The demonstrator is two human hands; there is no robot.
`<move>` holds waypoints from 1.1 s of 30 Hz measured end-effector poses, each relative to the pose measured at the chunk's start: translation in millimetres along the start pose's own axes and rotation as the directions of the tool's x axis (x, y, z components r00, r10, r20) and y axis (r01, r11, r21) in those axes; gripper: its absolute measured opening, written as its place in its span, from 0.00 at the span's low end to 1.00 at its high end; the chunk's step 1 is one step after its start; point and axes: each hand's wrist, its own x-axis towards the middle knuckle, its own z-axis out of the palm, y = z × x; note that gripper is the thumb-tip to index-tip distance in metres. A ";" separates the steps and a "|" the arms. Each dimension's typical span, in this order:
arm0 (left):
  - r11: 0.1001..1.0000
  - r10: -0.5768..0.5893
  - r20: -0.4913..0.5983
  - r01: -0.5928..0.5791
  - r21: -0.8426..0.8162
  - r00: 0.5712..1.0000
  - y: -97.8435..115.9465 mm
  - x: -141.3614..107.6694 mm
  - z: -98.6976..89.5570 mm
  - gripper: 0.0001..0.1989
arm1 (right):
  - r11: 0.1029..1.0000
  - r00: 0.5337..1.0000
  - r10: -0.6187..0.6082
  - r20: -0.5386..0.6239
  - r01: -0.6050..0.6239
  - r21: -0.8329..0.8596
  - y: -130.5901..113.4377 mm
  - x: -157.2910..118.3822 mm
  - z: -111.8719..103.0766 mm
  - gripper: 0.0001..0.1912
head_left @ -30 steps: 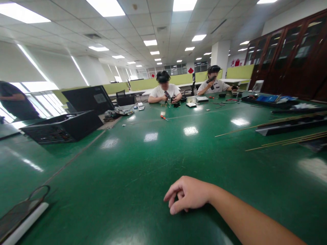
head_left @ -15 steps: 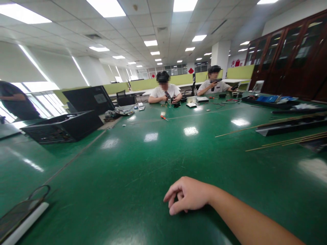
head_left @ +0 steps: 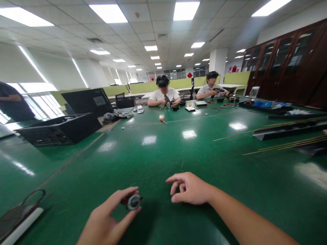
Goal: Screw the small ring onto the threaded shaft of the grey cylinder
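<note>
Between the thumb and fingers of my left hand (head_left: 109,214) is a small cylindrical part (head_left: 134,202). It has a round grey end face with a dark stub at its centre; the rest is hidden in my grip. It is held above the green tabletop (head_left: 153,163), just left of my right hand. My right hand (head_left: 189,189) rests at the near middle of the table, index finger stretched out and the other fingers loosely bent. It holds nothing, and a gap separates it from the part.
A black computer case (head_left: 61,129) stands at the left. An orange screwdriver (head_left: 162,121) lies farther out. Thin brass-coloured rods (head_left: 265,149) and a black channel (head_left: 281,130) lie at the right. Two people (head_left: 163,95) sit across the table with tools; another person (head_left: 15,102) stands at far left.
My left hand has come into view from below, holding the small cylindrical part. My right hand stays nearly in place, its fingers slightly more spread. The camera has tilted slightly.
</note>
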 end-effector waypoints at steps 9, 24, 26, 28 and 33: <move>0.948 0.171 0.225 -0.098 -0.303 0.959 36.9 50.5 76.9 0.12 | 0.862 0.964 -0.211 -0.159 0.107 -0.495 3.2 -6.1 -16.0 0.31; 0.871 0.124 0.127 -0.047 -0.489 0.984 20.0 41.4 84.1 0.14 | 0.795 0.942 -0.288 -0.174 0.133 -0.592 -9.7 -13.6 5.6 0.19; 0.861 0.124 0.134 -0.040 -0.507 0.983 21.4 40.3 84.2 0.14 | 0.774 0.941 -0.300 -0.154 0.146 -0.617 -10.4 -14.8 7.1 0.16; 0.852 0.126 0.130 -0.040 -0.522 0.984 22.2 39.8 84.3 0.15 | 0.757 0.941 -0.307 -0.140 0.152 -0.636 -10.8 -15.3 8.6 0.15; 0.842 0.124 0.130 -0.035 -0.539 0.984 22.6 40.0 85.0 0.14 | 0.742 0.937 -0.323 -0.130 0.166 -0.649 -10.2 -13.6 10.8 0.11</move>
